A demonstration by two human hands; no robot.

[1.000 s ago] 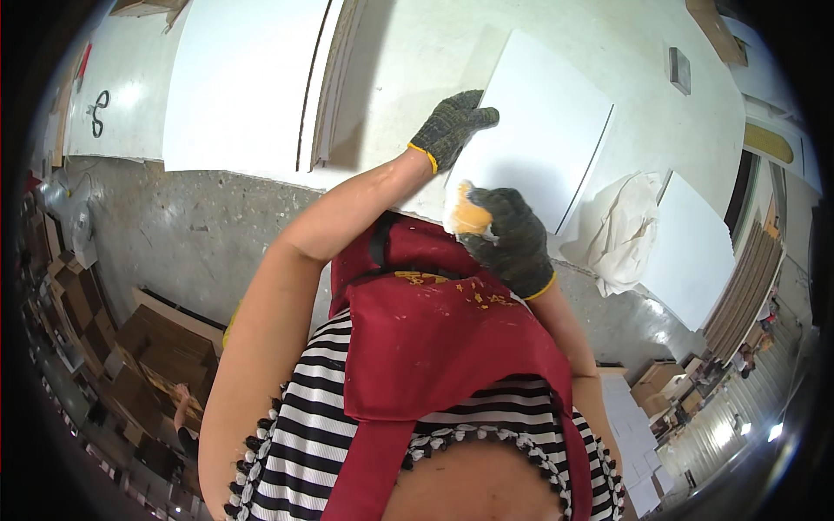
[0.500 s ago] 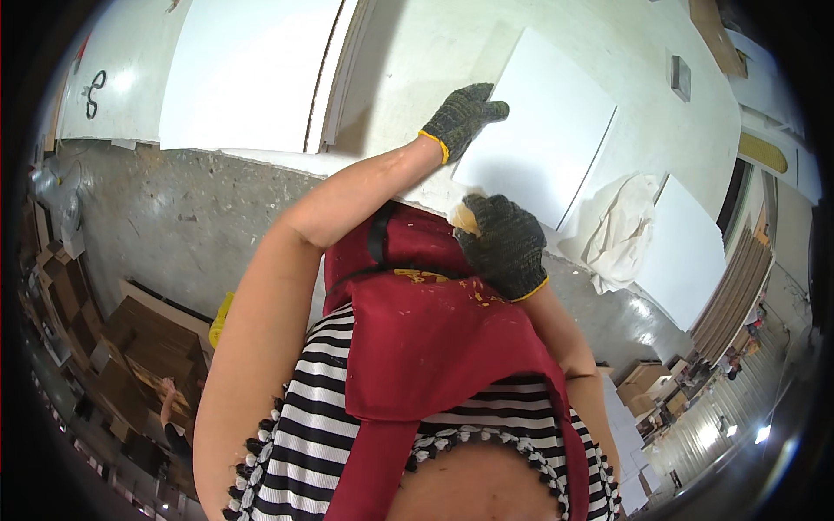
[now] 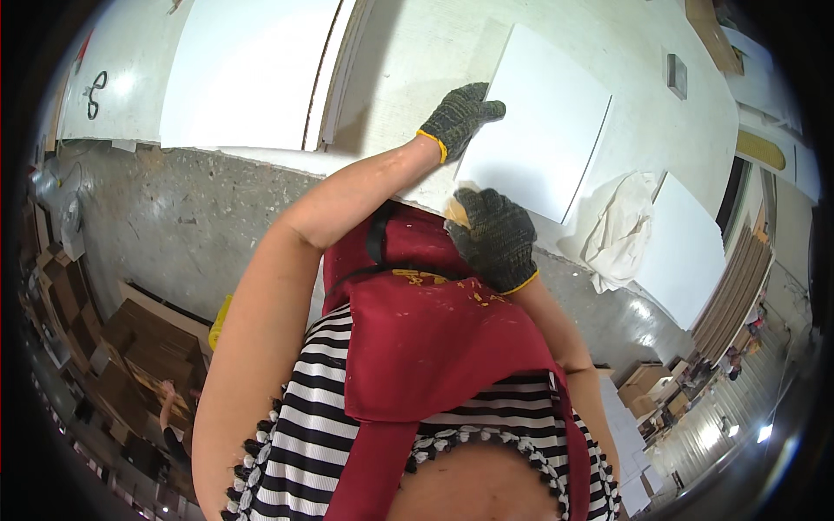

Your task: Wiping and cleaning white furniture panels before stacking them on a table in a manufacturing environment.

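A white rectangular panel [image 3: 547, 122] lies on the pale worktop in front of me. My left hand [image 3: 460, 120], in a dark green knit glove with a yellow cuff, grips the panel's left edge, its thumb on the top face. Close to the panel's near edge is my right hand [image 3: 497, 239], gloved alike, with its fingers closed round a small tan piece [image 3: 456, 211]. Only part of that piece shows beside the fingers, and its kind is not plain. Whether it touches the panel edge I cannot tell.
Large white panels [image 3: 243, 78] are stacked at the left of the worktop [image 3: 417, 52]. To the right lie crumpled whitish sheeting [image 3: 621, 230], another white panel [image 3: 682, 252] and a small grey block [image 3: 677, 76]. Brown cartons [image 3: 152, 343] stand on the floor at lower left.
My right hand has shifted slightly left and away from me along the near edge, with the tan piece in it. The left hand stays on the panel, which appears nearly unmoved.
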